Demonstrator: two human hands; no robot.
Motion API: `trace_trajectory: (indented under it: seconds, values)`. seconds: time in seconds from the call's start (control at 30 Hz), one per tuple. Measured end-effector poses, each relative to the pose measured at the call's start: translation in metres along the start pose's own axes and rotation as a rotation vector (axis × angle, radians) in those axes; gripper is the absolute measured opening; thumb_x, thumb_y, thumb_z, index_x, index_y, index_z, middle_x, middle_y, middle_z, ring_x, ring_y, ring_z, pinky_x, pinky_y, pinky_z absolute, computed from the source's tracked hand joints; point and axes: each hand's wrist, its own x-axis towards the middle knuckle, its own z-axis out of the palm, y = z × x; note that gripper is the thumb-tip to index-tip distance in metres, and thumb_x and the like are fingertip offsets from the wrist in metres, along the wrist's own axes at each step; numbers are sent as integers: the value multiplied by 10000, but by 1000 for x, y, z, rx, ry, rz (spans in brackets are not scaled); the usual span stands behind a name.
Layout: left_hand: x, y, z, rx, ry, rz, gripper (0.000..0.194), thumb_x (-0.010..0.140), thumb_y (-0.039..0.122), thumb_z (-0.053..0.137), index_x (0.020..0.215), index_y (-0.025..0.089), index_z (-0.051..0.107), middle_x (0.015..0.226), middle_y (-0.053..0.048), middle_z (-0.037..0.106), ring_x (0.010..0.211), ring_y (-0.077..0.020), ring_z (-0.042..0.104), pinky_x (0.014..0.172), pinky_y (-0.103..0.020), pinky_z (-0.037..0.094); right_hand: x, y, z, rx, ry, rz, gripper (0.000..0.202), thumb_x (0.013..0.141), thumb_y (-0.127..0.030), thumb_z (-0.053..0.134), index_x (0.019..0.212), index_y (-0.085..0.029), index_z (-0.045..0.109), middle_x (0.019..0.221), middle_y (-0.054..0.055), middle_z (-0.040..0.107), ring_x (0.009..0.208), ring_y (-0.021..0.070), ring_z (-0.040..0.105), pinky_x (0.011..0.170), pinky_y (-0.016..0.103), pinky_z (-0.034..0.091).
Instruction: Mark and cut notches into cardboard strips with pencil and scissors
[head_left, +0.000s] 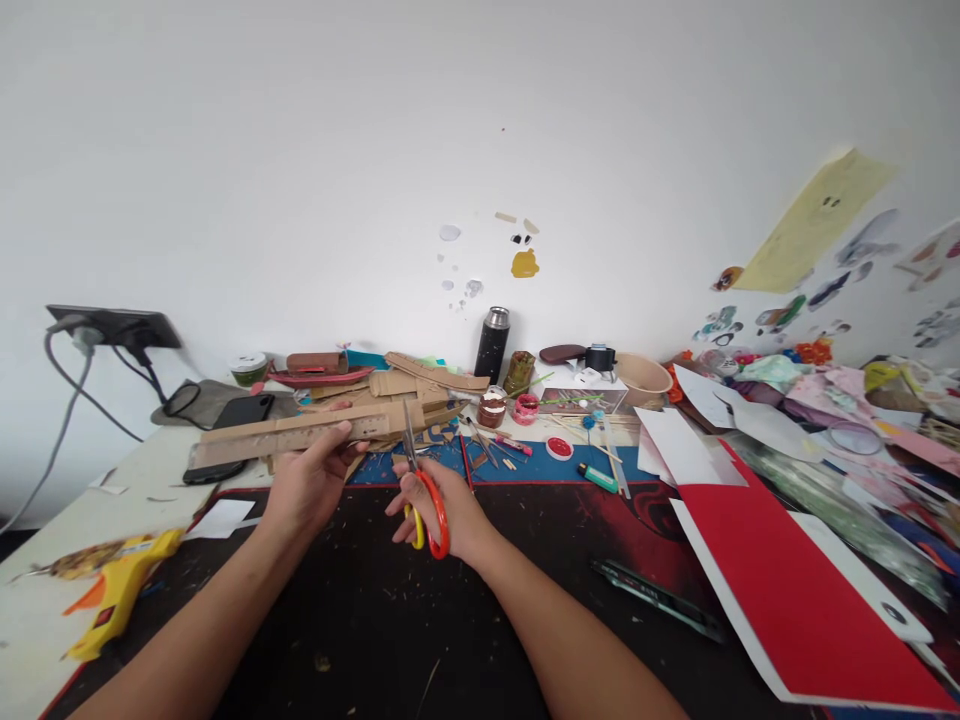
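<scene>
Over the near part of the table, as the head camera looks down, a cardboard strip (296,428) is held up above the back edge of the dark mat (360,620). It is long, flat and brown, tilted slightly so that its right end sits higher, with a greyish, spotted band along its lower side and a few dark marks near the thumb. The left hand (309,485) pinches it toward its right half, thumb on the near face, the other fingers mostly hidden behind. The right hand (454,510) grips scissors (439,515) with one red-orange and one yellow loop, its fingers curled around the handles with small gaps between them. The blades point up across the strip's right end; whether they touch it or stand apart, I cannot tell. More cardboard pieces (435,372) lie behind, left of a black flask (491,348). A yellow glue gun (124,590) lies at the left, and red card (795,570) at the right.
</scene>
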Motion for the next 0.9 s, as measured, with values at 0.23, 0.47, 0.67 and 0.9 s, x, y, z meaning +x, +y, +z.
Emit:
trace_trajectory:
  seconds: [0.23, 0.47, 0.67, 0.9]
  values:
    - [1, 0, -1, 5, 7, 22, 272, 632, 142, 989, 791, 172, 770, 795, 3, 801, 766, -173, 770, 629, -229, 658, 0, -2, 0, 1, -17, 2, 942, 805, -997, 726, 1283, -190, 646, 906, 41, 792, 470, 142, 688, 466, 248, 530]
    - [2, -2, -2, 5, -1, 35, 302, 633, 151, 991, 802, 176, 742, 834, 3, 811, 763, -166, 770, 628, -224, 652, 1, -1, 0, 0, -15, -22, 976, 787, -1042, 679, 1254, -185, 644, 878, 49, 792, 445, 137, 663, 433, 236, 501]
    - [2, -4, -3, 7, -10, 36, 319, 631, 160, 1005, 807, 171, 739, 832, -2, 817, 767, -167, 773, 629, -223, 650, 0, 1, 1, -27, 18, -16, 965, 842, -1024, 645, 1317, -183, 648, 810, 5, 748, 437, 135, 649, 419, 232, 482]
    - [1, -5, -3, 18, -25, 36, 343, 628, 187, 1029, 854, 176, 771, 893, -19, 843, 799, -175, 785, 643, -225, 657, 0, 2, 3, -19, 37, -3, 856, 870, -991, 662, 1201, -202, 635, 742, -36, 709, 401, 123, 622, 378, 214, 461]
